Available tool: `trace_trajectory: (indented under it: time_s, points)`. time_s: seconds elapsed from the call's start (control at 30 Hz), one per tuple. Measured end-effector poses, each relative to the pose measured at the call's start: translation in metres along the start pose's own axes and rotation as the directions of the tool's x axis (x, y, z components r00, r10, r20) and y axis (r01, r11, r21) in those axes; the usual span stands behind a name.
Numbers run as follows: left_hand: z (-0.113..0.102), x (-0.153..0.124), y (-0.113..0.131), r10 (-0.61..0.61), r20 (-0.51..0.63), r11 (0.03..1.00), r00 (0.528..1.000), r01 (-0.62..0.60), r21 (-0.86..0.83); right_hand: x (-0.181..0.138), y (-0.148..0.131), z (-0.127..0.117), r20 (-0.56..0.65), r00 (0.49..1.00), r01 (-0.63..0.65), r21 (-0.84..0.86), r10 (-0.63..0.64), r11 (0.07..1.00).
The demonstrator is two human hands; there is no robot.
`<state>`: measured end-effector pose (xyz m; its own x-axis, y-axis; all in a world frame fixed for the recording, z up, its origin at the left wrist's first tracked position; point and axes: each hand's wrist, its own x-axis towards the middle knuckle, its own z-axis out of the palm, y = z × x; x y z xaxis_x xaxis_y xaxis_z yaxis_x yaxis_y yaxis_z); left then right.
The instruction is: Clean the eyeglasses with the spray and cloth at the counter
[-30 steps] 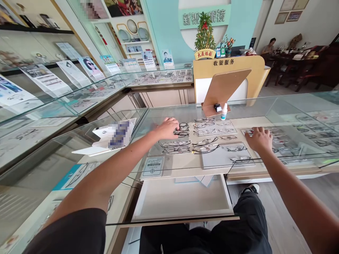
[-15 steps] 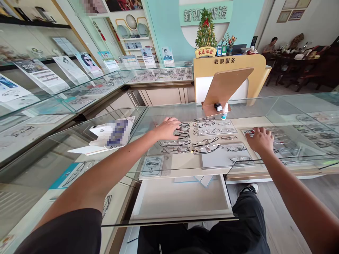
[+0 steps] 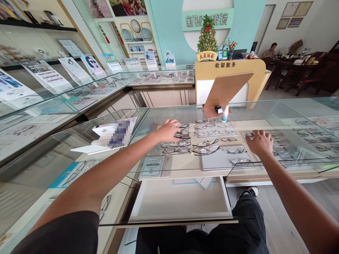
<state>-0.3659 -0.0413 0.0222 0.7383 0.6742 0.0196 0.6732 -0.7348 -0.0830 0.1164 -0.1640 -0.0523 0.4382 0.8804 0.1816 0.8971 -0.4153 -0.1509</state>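
Observation:
My left hand (image 3: pixel 169 131) is over the glass counter top, fingers spread loosely beside a column of dark-framed eyeglasses (image 3: pixel 182 137). My right hand (image 3: pixel 260 141) rests farther right, fingers apart and slightly bent, above another group of eyeglasses (image 3: pixel 282 141). Neither hand appears to hold anything. Between them, more eyeglasses (image 3: pixel 206 150) lie in rows, some on a grey tray (image 3: pixel 212 163); they seem to be under the glass. Whether my fingertips touch the glass is hard to see.
A mirror stand (image 3: pixel 225 91) and a white dropper bottle (image 3: pixel 225 113) stand toward the back of the counter. An open drawer (image 3: pixel 182 201) juts out before my lap. A folded leaflet (image 3: pixel 116 135) stands at left. One person (image 3: pixel 270 52) sits in the far background.
My view has tilted up slightly, so the scene sits a little lower. Both hands stay at nearly the same spots on the counter.

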Motion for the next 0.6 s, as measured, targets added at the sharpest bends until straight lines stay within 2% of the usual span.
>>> trace_trajectory:
  time_s: [0.3, 0.6]
  points:
    - [0.0003, 0.0018, 0.0009, -0.018, 0.018, 1.000, 1.000, 0.018, -0.026, -0.0005, -0.0015, -0.0021, 0.012, 1.000, -0.011, 0.003, 0.011, 1.000]
    - [-0.0026, -0.0038, 0.0073, -0.016, -0.043, 0.999, 0.999, 0.014, -0.051, -0.0002, -0.0006, -0.0008, 0.003, 1.000, -0.012, 0.014, 0.012, 1.000]
